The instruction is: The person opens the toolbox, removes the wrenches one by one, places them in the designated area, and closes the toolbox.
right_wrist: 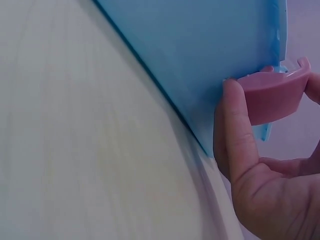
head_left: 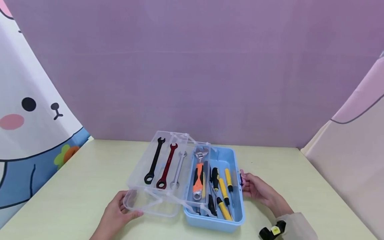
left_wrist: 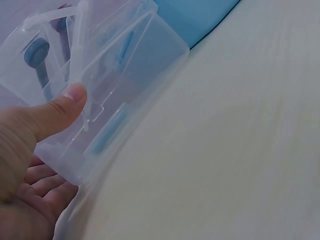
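Pinching clear lid, extending up-right from left grip, lower centre-left; pinching pink latch with right grip, nearer to blue toolbox, running lengthwise up-frame.

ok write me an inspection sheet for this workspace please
surface: pale table, blue toolbox standing on it
job's things: blue toolbox open, screwdrivers inside; black wrench, red wrench and silver wrench in clear tray
clutter: nothing seen
hands: left hand holds clear lid by its near-left corner; right hand pinches pink latch; black device at right sleeve
cables: nothing seen
surroundings: purple backdrop, cartoon-print cloth at left
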{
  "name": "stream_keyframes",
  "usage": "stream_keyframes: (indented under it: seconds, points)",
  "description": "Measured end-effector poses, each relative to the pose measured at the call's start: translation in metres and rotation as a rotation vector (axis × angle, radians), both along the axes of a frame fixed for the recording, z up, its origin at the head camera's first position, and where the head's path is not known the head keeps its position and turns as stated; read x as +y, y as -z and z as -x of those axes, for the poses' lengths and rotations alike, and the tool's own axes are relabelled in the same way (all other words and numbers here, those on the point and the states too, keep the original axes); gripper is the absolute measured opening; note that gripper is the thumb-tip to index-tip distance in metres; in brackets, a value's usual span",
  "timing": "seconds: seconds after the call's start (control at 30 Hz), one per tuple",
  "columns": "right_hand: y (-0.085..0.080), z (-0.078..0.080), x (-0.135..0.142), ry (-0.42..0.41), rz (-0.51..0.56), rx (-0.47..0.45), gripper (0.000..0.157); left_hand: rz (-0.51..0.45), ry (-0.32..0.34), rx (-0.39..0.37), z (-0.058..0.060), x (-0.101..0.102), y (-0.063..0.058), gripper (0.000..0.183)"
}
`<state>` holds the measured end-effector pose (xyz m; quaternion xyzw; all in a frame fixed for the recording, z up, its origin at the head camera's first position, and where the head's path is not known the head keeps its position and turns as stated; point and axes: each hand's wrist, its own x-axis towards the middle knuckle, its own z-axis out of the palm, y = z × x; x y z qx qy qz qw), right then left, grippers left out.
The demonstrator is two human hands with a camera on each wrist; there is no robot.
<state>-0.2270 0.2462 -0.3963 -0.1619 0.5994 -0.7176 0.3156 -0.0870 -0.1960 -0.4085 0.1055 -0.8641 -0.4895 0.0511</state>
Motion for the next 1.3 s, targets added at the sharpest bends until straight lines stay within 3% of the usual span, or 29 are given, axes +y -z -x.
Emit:
stream_keyframes:
  seconds: [0.33, 0.5, 0.63, 0.77, 0.97, 1.3]
  points:
    - [-0.002, -0.002, 0.001, -0.009, 0.008, -0.024, 0.027, -0.134, -0.032, 0.066, -0.007, 0.004, -0.002, 0.069]
    - [-0.004, -0.005, 0.004, -0.003, -0.003, -0.041, 0.029, -0.139, -0.016, 0.037, -0.006, 0.005, -0.003, 0.072]
    - [-0.01, -0.008, 0.005, 0.004, -0.068, 0.005, 0.029, -0.103, -0.01, -0.002, -0.006, 0.005, -0.002, 0.076]
    - [-0.028, -0.006, 0.004, 0.095, -0.235, 0.098, 0.024, -0.084, -0.016, -0.025, -0.005, 0.004, -0.002, 0.077]
    - [-0.064, 0.001, 0.0, 0.244, -0.457, 0.257, 0.049, -0.105, -0.003, 0.013, -0.006, 0.007, -0.004, 0.075]
    - [-0.107, 0.011, -0.04, 0.206, -0.564, 0.388, 0.047, -0.084, 0.006, 0.014, -0.01, 0.004, -0.005, 0.078]
